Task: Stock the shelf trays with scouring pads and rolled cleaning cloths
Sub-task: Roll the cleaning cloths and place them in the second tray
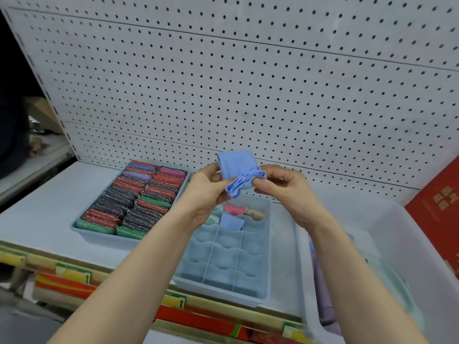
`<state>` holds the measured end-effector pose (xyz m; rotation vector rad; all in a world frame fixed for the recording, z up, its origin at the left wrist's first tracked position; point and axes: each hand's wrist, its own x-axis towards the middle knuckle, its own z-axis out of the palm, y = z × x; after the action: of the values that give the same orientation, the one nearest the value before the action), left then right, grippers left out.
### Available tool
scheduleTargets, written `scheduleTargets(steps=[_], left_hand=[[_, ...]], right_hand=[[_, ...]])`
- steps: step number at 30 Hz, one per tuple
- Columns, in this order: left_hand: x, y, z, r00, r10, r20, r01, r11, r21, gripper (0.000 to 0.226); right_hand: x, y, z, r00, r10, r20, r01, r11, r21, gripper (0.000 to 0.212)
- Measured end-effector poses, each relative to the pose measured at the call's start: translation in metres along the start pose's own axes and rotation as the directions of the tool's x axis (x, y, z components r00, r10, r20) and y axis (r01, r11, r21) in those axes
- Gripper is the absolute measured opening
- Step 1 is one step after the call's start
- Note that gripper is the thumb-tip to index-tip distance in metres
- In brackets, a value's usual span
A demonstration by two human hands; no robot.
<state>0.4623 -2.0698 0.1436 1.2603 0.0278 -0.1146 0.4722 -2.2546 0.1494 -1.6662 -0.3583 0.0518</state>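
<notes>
Both hands are up in front of the shelf, and together they hold one blue cloth. The left hand has its fingers curled round the left side of the cloth, and the right hand pinches the bunched end with its fingertips. The cloth is partly folded or rolled (I cannot tell which), and it is in the air above the far end of the divided tray.

This pale blue tray sits on the shelf just under the hands. It is split into many small boxes. Most of them have nothing in them. At the far end there is a pink cloth, a tan cloth, another blue cloth and a bit of a pale green one.

To the left, a little apart, is a second tray packed full with scouring pads in red, green, dark grey, purple and pink. To the right is a big clear bin with soft cloths inside. Behind everything stands a white board full of holes. A red box leans at the far right.
</notes>
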Motion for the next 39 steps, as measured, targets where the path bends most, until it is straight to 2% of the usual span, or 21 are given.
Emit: scheduleTargets(steps=[4,7,9,11,13,15,18,21,23,25,27,30,31,33,35,38,39], left_hand=[[-0.006,-0.006,-0.003,0.994,0.092,0.06,-0.098,0.99,0.098,0.03],[-0.006,-0.01,-0.007,0.991,0.11,0.079,-0.116,0.99,0.081,0.026],[-0.006,-0.01,-0.011,0.993,0.078,0.086,-0.08,0.997,0.021,0.021],[-0.008,-0.01,-0.012,0.991,0.074,0.113,-0.079,0.996,0.042,0.034],[-0.009,-0.014,-0.013,0.984,0.128,0.122,-0.149,0.972,0.183,0.05],[-0.007,-0.018,-0.014,0.984,0.169,0.058,-0.178,0.954,0.242,0.051],[-0.001,-0.022,-0.022,0.983,0.185,-0.007,-0.18,0.963,0.201,0.038],[0.004,-0.027,-0.031,0.98,0.192,0.049,-0.198,0.956,0.215,0.034],[0.004,-0.03,-0.036,0.98,0.188,0.071,-0.2,0.948,0.247,0.029],[0.005,-0.034,-0.041,0.984,0.157,0.088,-0.174,0.951,0.256,0.022],[0.005,-0.037,-0.044,0.994,0.061,0.091,-0.08,0.972,0.223,0.023],[0.007,-0.04,-0.048,0.981,-0.167,0.095,0.161,0.985,0.063,0.025],[0.008,-0.043,-0.049,0.976,-0.196,0.099,0.191,0.98,0.054,0.026],[0.009,-0.052,-0.051,0.982,-0.162,0.096,0.148,0.979,0.138,0.024],[0.01,-0.062,-0.053,0.988,-0.117,0.104,0.092,0.971,0.22,0.027],[0.012,-0.073,-0.058,0.982,-0.087,0.17,0.028,0.946,0.322,0.03],[0.013,-0.077,-0.059,0.975,-0.092,0.204,0.017,0.939,0.344,0.03]], right_hand=[[0.003,0.009,0.007,0.991,0.135,-0.014,-0.134,0.989,0.062,0.013],[0.005,0.012,0.015,0.985,0.144,-0.093,-0.131,0.982,0.139,0.013],[0.005,0.013,0.019,0.98,0.141,-0.14,-0.114,0.976,0.187,0.022],[0.004,0.014,0.024,0.975,0.172,-0.143,-0.142,0.969,0.203,0.028],[0.004,0.017,0.029,0.967,0.204,-0.152,-0.17,0.962,0.212,0.03],[0.002,0.02,0.032,0.961,0.222,-0.162,-0.177,0.951,0.254,0.032],[0.0,0.024,0.029,0.962,0.259,-0.083,-0.224,0.928,0.297,0.04],[-0.005,0.023,0.024,0.959,0.263,0.102,-0.282,0.901,0.33,0.035],[-0.007,0.024,0.025,0.965,0.239,0.107,-0.262,0.894,0.363,0.028],[-0.009,0.029,0.027,0.974,0.222,0.042,-0.223,0.915,0.336,0.024],[-0.01,0.039,0.029,0.982,0.189,-0.021,-0.178,0.954,0.243,0.035],[-0.012,0.053,0.032,0.989,0.091,-0.118,-0.094,0.995,-0.026,0.054],[-0.014,0.057,0.034,0.987,0.075,-0.139,-0.091,0.989,-0.113,0.057],[-0.017,0.062,0.038,0.985,0.097,-0.146,-0.125,0.972,-0.198,0.056],[-0.021,0.066,0.038,0.979,0.15,-0.138,-0.173,0.969,-0.176,0.056],[-0.028,0.066,0.033,0.96,0.246,-0.132,-0.248,0.969,0.002,0.033],[-0.031,0.067,0.03,0.956,0.276,-0.103,-0.278,0.96,-0.01,0.024]])
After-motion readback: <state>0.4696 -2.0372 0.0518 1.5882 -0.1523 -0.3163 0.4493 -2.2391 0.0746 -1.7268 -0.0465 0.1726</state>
